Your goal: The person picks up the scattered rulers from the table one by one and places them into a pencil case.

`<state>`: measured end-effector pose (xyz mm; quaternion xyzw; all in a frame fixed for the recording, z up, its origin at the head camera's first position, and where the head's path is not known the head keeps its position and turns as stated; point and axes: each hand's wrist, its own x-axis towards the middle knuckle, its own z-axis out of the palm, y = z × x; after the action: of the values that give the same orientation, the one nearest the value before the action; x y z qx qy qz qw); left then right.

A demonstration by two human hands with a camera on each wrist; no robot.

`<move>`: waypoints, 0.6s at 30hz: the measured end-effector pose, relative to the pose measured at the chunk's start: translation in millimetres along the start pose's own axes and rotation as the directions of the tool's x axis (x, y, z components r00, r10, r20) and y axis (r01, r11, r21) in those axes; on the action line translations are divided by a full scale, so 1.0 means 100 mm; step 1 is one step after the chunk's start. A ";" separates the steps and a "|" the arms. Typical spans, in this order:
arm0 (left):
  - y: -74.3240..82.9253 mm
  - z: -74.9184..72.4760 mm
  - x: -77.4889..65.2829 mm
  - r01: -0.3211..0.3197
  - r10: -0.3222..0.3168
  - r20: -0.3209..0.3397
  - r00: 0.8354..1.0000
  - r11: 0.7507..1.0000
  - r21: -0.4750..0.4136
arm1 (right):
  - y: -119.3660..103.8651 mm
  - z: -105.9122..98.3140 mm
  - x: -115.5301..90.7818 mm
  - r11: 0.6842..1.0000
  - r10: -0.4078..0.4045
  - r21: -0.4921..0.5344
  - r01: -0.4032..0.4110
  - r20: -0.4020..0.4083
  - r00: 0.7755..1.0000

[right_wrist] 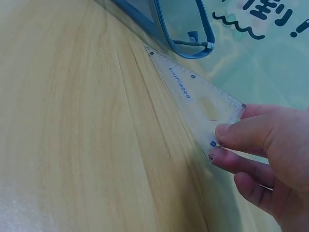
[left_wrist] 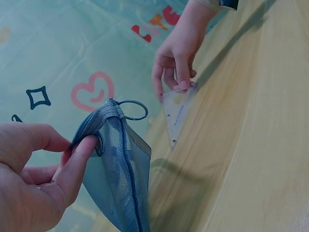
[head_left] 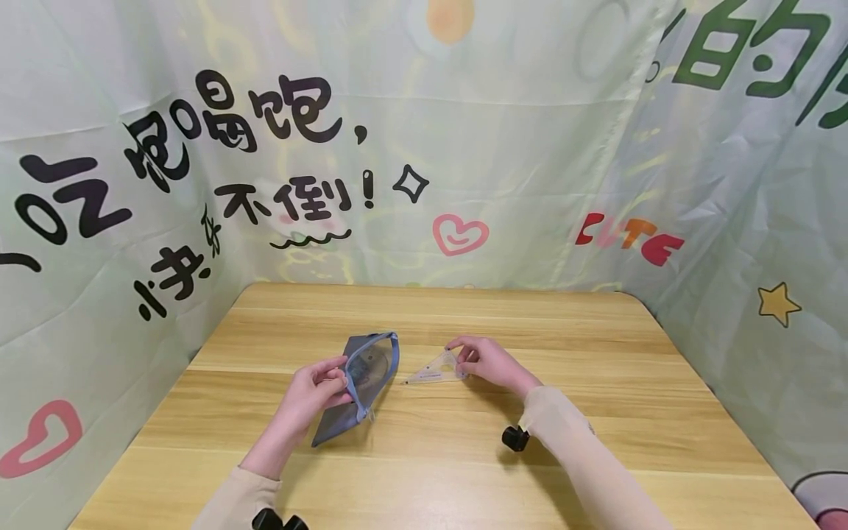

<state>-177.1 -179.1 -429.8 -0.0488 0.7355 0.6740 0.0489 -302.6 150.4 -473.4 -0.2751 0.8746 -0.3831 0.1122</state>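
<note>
My left hand [head_left: 316,389] pinches the near edge of a blue mesh zipper pouch [head_left: 391,361], whose mouth gapes toward the right. In the left wrist view, thumb and fingertips squeeze the pouch's fabric [left_wrist: 113,159] beside the zipper. To the right, my right hand [head_left: 492,362] pinches a clear plastic set square [head_left: 433,370] by its short side. The set square [right_wrist: 193,92] has a small oval cut-out and printed lettering, and its sharp tip points at the pouch's opening, a short way apart from it. What lies inside the pouch cannot be made out.
Both hands work over a light wood-grain table [head_left: 563,331]. A printed curtain [head_left: 517,147] with lettering and hearts hangs behind the table and along its sides. Black wrist cameras [head_left: 515,439] are worn under the forearms.
</note>
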 end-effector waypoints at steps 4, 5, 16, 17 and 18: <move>0.00 0.01 0.00 -0.003 0.003 -0.001 1.000 1.000 0.000 | -0.02 0.00 -0.01 1.000 -0.008 0.025 0.008 0.015 1.000; 0.00 0.01 0.00 -0.004 0.004 -0.001 1.000 1.000 -0.001 | -0.02 0.00 -0.01 0.999 -0.010 0.031 0.009 0.016 1.000; 0.01 0.01 -0.02 -0.014 0.014 0.008 1.000 1.000 -0.005 | -0.03 0.02 -0.03 0.998 -0.017 0.063 0.018 -0.007 1.000; 0.01 0.01 -0.02 -0.015 0.015 0.007 1.000 1.000 -0.006 | -0.03 0.02 -0.03 0.998 -0.019 0.062 0.019 -0.012 1.000; 0.01 0.00 -0.02 -0.018 0.018 0.009 1.000 1.000 -0.007 | -0.04 0.02 -0.03 0.998 -0.020 0.059 0.021 -0.018 1.000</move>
<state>-175.3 -178.6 -428.8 -0.0392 0.7335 0.6770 0.0459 -298.1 148.6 -472.4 -0.2771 0.8609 -0.4125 0.1087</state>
